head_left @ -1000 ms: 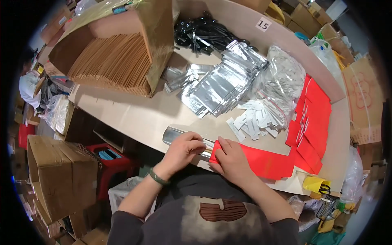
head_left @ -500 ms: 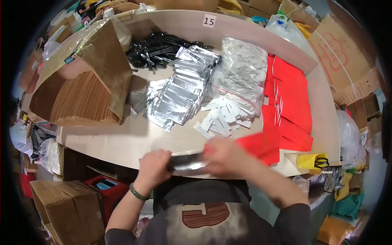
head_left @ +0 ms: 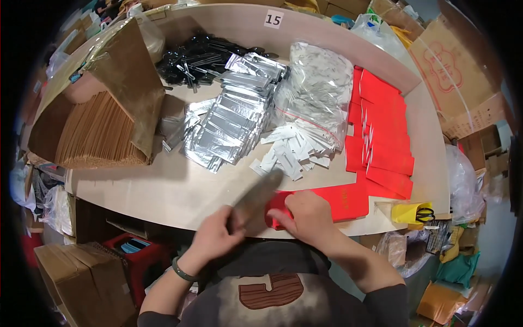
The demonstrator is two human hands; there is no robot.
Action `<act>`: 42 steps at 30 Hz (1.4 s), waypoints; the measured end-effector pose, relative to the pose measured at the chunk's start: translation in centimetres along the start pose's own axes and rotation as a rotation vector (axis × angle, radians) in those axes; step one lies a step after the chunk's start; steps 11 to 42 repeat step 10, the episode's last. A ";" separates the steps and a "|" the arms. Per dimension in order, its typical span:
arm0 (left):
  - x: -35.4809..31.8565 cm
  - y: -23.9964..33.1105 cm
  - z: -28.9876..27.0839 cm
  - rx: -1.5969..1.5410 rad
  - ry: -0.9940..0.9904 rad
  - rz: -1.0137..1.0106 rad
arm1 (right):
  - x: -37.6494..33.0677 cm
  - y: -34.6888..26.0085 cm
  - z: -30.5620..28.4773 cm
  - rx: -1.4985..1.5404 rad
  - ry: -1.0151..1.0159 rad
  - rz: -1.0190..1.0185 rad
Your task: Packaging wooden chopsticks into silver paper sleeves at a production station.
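My left hand (head_left: 215, 234) grips one end of a long, flat, silvery-dark packet (head_left: 259, 194), smeared by motion and tilted up toward the far right. Close by, my right hand (head_left: 309, 215) is closed on the left end of a flat red paper sleeve (head_left: 346, 201), its thumb at the end nearest the packet. That sleeve lies along the table's front edge. Just beyond the hands are a fanned stack of silver foil packets (head_left: 229, 122) and loose small white packets (head_left: 289, 152). More red sleeves (head_left: 384, 131) overlap in rows at the right.
On the left of the table (head_left: 125, 191), an opened cardboard box (head_left: 131, 76) holds packed brown sleeves. Black plastic spoons (head_left: 190, 57) lie at the back beside a clear bag (head_left: 316, 82) of white packets. A yellow holder (head_left: 408, 213) with black-handled scissors sits at the front right.
The packet was level between both hands; now my left hand alone holds it, tilted upward. My right hand has shifted right, off the packet, and the red sleeve lies flatter along the edge.
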State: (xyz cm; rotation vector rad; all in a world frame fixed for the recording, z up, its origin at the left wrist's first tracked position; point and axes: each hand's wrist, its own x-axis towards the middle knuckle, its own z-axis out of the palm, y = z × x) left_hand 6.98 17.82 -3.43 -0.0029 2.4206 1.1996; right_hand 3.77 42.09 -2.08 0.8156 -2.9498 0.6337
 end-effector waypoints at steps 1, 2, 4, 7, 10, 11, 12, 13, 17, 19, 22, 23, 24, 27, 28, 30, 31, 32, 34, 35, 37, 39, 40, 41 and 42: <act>-0.1 -1.2 -0.1 0.100 0.119 0.017 | 0.1 -0.3 0.2 -0.001 0.000 0.010; 0.0 -2.3 0.1 0.205 0.237 0.033 | 0.7 -0.5 0.8 -0.062 -0.162 0.112; -0.3 -3.2 0.6 0.228 0.263 0.143 | 1.2 -0.6 1.6 -0.116 -0.324 0.221; -1.2 -4.0 -0.4 0.284 0.212 0.240 | 1.5 -0.4 2.4 0.002 -0.238 0.224; -1.6 -3.2 -2.8 0.468 -0.061 0.216 | 2.4 -0.1 2.8 0.070 -0.294 0.320; -1.6 -3.2 -2.8 0.468 -0.061 0.216 | 2.4 -0.1 2.8 0.070 -0.294 0.320; -1.6 -3.2 -2.8 0.468 -0.061 0.216 | 2.4 -0.1 2.8 0.070 -0.294 0.320; -1.6 -3.2 -2.8 0.468 -0.061 0.216 | 2.4 -0.1 2.8 0.070 -0.294 0.320; -1.6 -3.2 -2.8 0.468 -0.061 0.216 | 2.4 -0.1 2.8 0.070 -0.294 0.320; -1.6 -3.2 -2.8 0.468 -0.061 0.216 | 2.4 -0.1 2.8 0.070 -0.294 0.320; -1.6 -3.2 -2.8 0.468 -0.061 0.216 | 2.4 -0.1 2.8 0.070 -0.294 0.320; -1.6 -3.2 -2.8 0.468 -0.061 0.216 | 2.4 -0.1 2.8 0.070 -0.294 0.320; -1.6 -3.2 -2.8 0.468 -0.061 0.216 | 2.4 -0.1 2.8 0.070 -0.294 0.320; -1.6 -3.2 -2.8 0.468 -0.061 0.216 | 2.4 -0.1 2.8 0.070 -0.294 0.320; -1.6 -3.2 -2.8 0.468 -0.061 0.216 | 2.4 -0.1 2.8 0.070 -0.294 0.320; -1.6 -3.2 -2.8 0.468 -0.061 0.216 | 2.4 -0.1 2.8 0.070 -0.294 0.320; -1.6 -3.2 -2.8 0.468 -0.061 0.216 | 2.4 -0.1 2.8 0.070 -0.294 0.320; -1.6 -3.2 -2.8 0.468 -0.061 0.216 | 2.4 -0.1 2.8 0.070 -0.294 0.320; -1.6 -3.2 -2.8 0.468 -0.061 0.216 | 2.4 -0.1 2.8 0.070 -0.294 0.320; -1.6 -3.2 -2.8 0.468 -0.061 0.216 | 2.4 -0.1 2.8 0.070 -0.294 0.320; -1.6 -3.2 -2.8 0.468 -0.061 0.216 | 2.4 -0.1 2.8 0.070 -0.294 0.320; -1.6 -3.2 -2.8 0.468 -0.061 0.216 | 2.4 -0.1 2.8 0.070 -0.294 0.320; -1.6 -3.2 -2.8 0.468 -0.061 0.216 | 2.4 -0.1 2.8 0.070 -0.294 0.320; -1.6 -3.2 -2.8 0.468 -0.061 0.216 | 2.4 -0.1 2.8 0.070 -0.294 0.320; -1.6 -3.2 -2.8 0.468 -0.061 0.216 | 2.4 -0.1 2.8 0.070 -0.294 0.320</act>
